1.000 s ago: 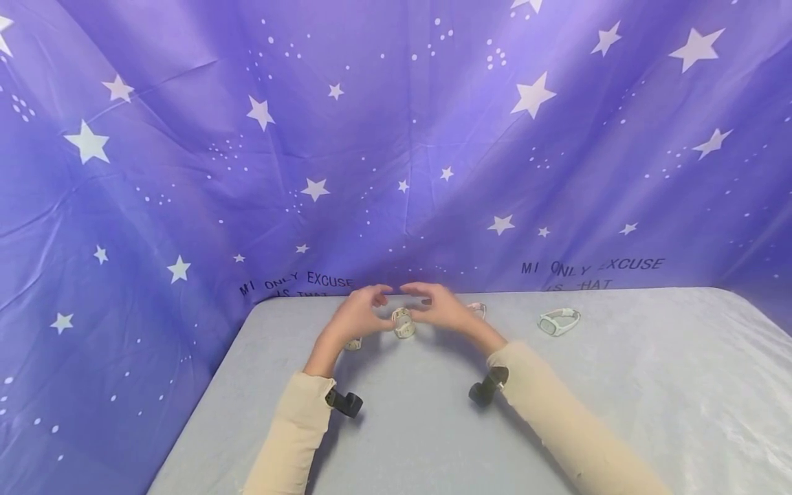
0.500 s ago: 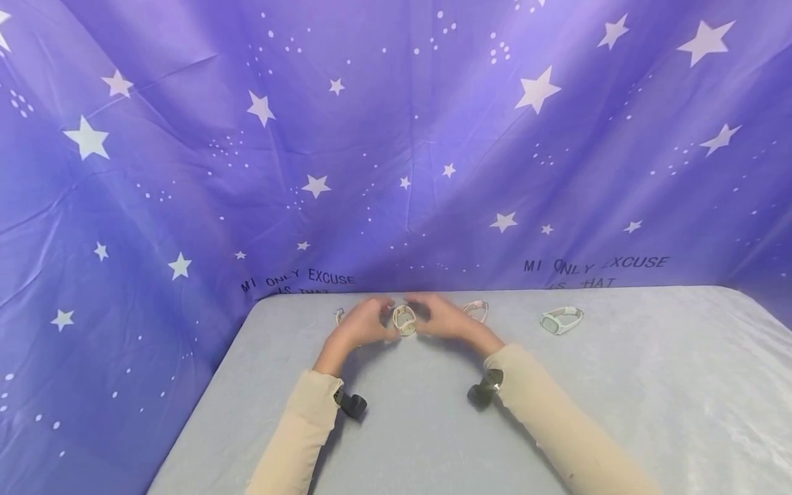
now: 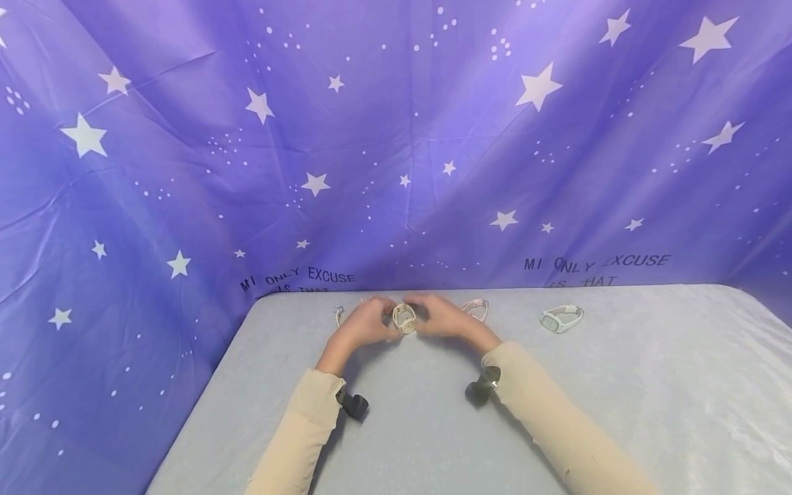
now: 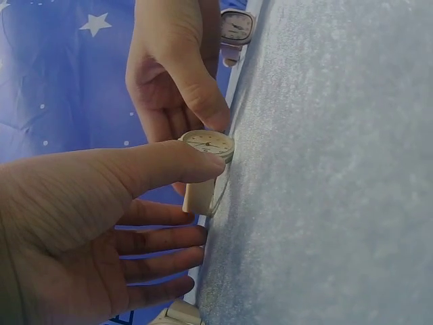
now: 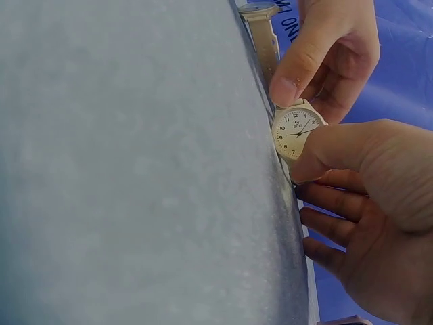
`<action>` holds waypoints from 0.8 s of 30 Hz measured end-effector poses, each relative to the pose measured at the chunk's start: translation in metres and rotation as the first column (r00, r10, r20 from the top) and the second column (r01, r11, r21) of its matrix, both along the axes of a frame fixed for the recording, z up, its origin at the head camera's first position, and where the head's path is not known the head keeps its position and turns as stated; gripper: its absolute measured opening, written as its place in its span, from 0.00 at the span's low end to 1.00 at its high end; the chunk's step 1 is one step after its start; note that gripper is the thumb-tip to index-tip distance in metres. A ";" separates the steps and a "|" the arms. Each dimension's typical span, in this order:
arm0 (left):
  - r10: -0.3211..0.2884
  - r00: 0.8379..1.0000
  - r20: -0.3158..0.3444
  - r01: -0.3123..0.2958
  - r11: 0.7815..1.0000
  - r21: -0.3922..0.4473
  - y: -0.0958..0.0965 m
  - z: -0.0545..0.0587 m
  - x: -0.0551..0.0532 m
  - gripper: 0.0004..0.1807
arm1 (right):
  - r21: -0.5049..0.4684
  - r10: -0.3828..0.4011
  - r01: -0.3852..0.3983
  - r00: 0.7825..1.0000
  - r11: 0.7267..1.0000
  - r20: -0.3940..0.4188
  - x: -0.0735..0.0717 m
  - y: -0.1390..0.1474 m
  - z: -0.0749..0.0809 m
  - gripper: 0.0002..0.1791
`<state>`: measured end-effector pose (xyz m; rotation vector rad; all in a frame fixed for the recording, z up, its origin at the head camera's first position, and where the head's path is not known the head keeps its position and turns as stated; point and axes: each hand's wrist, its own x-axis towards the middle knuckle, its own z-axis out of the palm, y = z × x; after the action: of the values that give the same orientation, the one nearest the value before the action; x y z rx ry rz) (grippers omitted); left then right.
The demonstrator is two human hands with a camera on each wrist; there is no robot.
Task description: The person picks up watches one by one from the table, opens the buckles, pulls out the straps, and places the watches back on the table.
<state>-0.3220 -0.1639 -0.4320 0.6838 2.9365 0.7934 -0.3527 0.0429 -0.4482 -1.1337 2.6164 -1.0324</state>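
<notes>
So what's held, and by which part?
One watch, held in the left hand and right hand, thumbs at opposite edges of its face; finger contact behind is hidden.

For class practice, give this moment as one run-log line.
left hand: holds cream watch | right hand: holds same watch | pink watch, mint watch: farther right
</notes>
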 end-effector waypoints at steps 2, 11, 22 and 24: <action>-0.001 1.000 -0.001 0.001 1.000 0.005 0.000 0.000 -0.001 0.24 | 0.001 0.001 -0.001 1.000 1.000 0.003 0.000 0.000 0.000 0.36; -0.007 1.000 -0.015 0.007 1.000 -0.004 -0.001 -0.002 -0.002 0.23 | -0.004 -0.002 0.003 0.999 1.000 0.040 0.001 0.001 0.002 0.33; -0.006 1.000 0.004 0.006 1.000 0.022 -0.002 -0.001 -0.001 0.24 | -0.051 0.010 -0.007 0.998 0.999 0.063 0.001 0.000 0.002 0.32; -0.001 1.000 0.014 0.000 0.999 0.042 -0.002 0.000 -0.001 0.23 | -0.063 0.014 -0.010 0.998 0.998 0.067 0.001 0.000 0.002 0.31</action>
<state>-0.3227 -0.1662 -0.4320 0.6790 2.9148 0.8583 -0.3513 0.0432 -0.4466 -1.1055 2.5399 -1.1368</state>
